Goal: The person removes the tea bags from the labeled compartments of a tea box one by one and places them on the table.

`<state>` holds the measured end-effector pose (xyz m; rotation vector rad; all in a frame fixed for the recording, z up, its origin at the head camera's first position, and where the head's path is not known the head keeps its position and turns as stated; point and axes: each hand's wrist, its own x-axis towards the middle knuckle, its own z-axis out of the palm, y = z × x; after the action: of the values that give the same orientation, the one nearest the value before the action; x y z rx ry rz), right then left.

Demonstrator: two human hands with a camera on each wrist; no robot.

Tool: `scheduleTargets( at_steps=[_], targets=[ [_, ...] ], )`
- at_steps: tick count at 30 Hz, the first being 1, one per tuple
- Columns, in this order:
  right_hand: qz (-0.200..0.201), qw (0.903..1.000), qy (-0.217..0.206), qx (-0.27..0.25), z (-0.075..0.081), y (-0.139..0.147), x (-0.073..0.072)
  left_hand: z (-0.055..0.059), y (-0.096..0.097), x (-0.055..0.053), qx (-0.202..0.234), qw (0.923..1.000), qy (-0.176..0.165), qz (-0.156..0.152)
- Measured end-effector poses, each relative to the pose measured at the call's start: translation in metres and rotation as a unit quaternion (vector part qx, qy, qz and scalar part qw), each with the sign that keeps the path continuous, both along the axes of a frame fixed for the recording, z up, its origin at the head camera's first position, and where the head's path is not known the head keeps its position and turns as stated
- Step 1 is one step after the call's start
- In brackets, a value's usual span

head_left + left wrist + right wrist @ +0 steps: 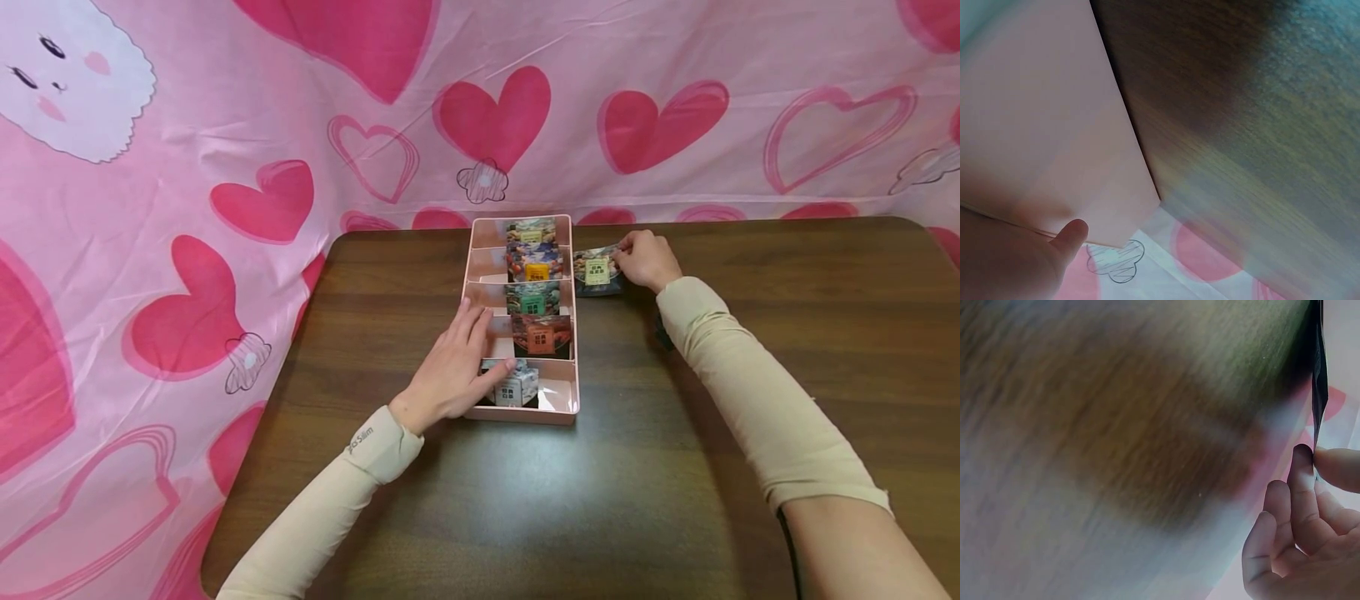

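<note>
A pink divided tray (558, 373) stands on the table, with small printed packets in its compartments. My left hand (452, 369) rests on the tray's left rim. Its fingers lie fairly straight, and the thumb reaches over the nearest compartment, by a white-labelled packet (508, 390). To the right of the tray's far half, my right hand (649, 260) pinches the upper right corner of a dark packet (597, 272) with a pale yellow-green label. In the right wrist view this packet (1319, 387) appears edge-on between thumb and fingertip.
Behind the near packet sit ones with red (540, 335), green (532, 302), orange (536, 272) and yellow-green (531, 236) labels. The brown wooden table (787, 292) extends to both sides. A pink heart-patterned cloth (570, 50) hangs at the back and left.
</note>
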<state>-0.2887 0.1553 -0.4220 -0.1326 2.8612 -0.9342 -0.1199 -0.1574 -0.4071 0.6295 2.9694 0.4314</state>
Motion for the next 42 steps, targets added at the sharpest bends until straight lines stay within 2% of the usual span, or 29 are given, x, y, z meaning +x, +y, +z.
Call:
scheduleTargets(
  at_steps=[10, 17, 21, 31, 42],
  targets=[
    [-0.004, 1.0, -0.005, -0.004, 0.002, 0.001, 0.001, 0.0, 0.0, 0.0, 0.001, 1.0, -0.003, 0.0],
    [-0.047, 0.9989, -0.002, 0.006, 0.003, 0.007, 0.0, 0.001, 0.0, 0.0, 0.0, 1.0, -0.004, 0.001],
    [-0.059, 0.9982, -0.009, 0.007, 0.006, 0.009, 0.0, 0.001, 0.001, 0.0, 0.002, 1.0, -0.004, 0.002],
    [-0.06, 0.9982, -0.005, 0.008, 0.009, 0.007, 0.002, 0.001, 0.0, 0.001, -0.002, 1.0, -0.007, 0.003],
    [-0.036, 0.9993, 0.008, -0.009, 0.013, -0.005, 0.005, 0.0, 0.001, 0.001, 0.001, 1.0, -0.002, 0.001]
  ],
)
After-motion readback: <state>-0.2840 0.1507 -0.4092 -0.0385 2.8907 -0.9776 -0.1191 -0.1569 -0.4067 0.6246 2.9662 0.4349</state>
